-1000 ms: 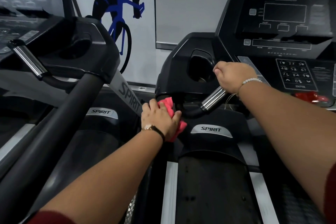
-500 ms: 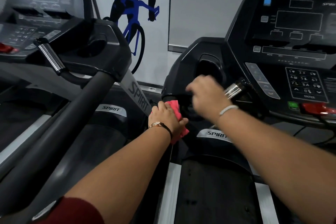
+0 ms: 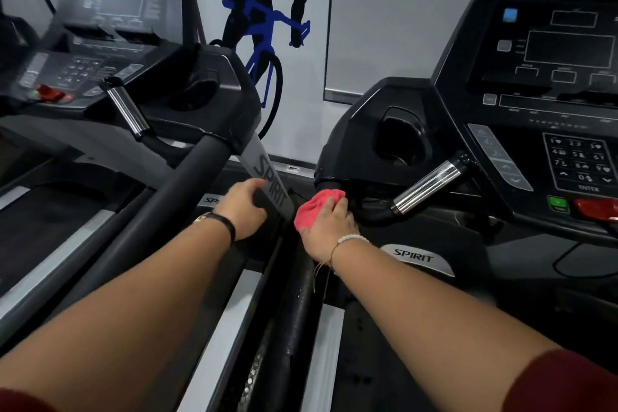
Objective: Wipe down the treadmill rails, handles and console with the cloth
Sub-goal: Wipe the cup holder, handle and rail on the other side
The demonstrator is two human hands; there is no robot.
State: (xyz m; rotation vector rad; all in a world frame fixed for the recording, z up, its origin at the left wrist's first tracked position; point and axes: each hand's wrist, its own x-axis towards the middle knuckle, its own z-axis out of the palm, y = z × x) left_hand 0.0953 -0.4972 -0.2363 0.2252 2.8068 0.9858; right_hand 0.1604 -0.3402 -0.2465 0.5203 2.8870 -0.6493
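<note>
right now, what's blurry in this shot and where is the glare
Head view: the left treadmill's black console is smeared by motion blur, its keys unreadable; the right treadmill's black keypad and the crumpled pink cloth are fairly sharp; white glare streaks the right chrome handle bar; the wide lens bends lines near the edges.

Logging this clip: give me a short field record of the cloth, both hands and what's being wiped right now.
cloth: pink cloth, bunched up
right hand: grips cloth at lower edge of black cup-holder housing
left hand: fingers curl round neighbouring treadmill's grey upright
chrome handle: untouched, right of cloth
console: untouched
</note>
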